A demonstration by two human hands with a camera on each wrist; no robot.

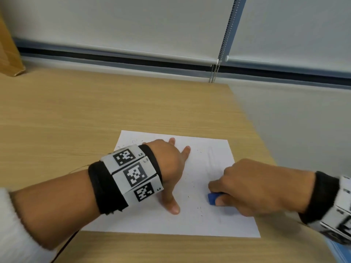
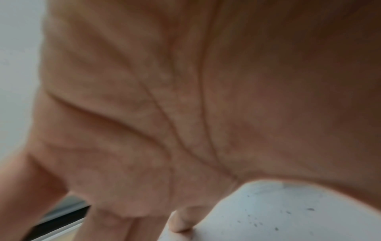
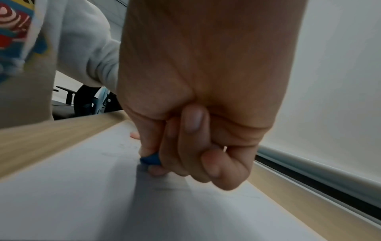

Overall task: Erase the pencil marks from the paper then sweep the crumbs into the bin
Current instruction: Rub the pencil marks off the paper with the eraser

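A white sheet of paper lies on the wooden desk, near its right edge. My left hand presses flat on the sheet's left half, fingers spread and straight. My right hand pinches a blue eraser against the paper's right half; the right wrist view shows the eraser between thumb and curled fingers. Faint pencil marks remain above the eraser. Small dark eraser crumbs are scattered across the sheet; crumbs also show under my left palm. No bin is in view.
A window blind with a bead chain hangs behind the desk. A brown cardboard piece leans at the far left. The desk's right edge runs close beside the paper. An office chair stands behind.
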